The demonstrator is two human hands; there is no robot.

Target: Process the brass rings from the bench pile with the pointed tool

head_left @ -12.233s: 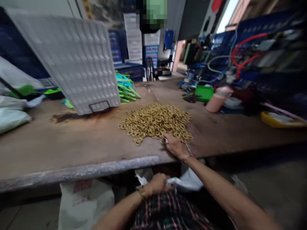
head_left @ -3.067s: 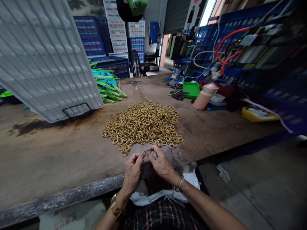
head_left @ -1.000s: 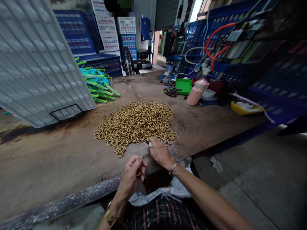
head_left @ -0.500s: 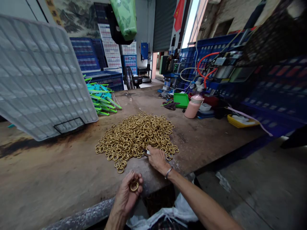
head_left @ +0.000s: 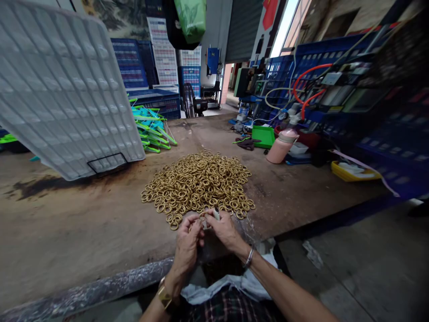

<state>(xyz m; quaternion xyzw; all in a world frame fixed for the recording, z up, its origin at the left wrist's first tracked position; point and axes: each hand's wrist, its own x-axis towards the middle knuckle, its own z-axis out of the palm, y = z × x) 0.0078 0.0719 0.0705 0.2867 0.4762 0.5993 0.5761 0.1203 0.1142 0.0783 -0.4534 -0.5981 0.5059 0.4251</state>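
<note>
Brown tabletop (head_left: 83, 223), ribbed panel (head_left: 77, 94) left of ring pile (head_left: 201, 181), pink bottle (head_left: 280, 148) right, gold ring (head_left: 203, 214) tight in both hands (head_left: 186, 241) (head_left: 227, 230).

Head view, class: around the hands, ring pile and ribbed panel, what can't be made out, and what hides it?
Head view: the inside of the left hand, blocked by the curled hand itself.
Head view: most of the small pale object, covered by the right hand.
Head view: the bottom of the ring pile, under the upper layers.
Head view: the ribbed panel, cut off by the left edge.
</note>
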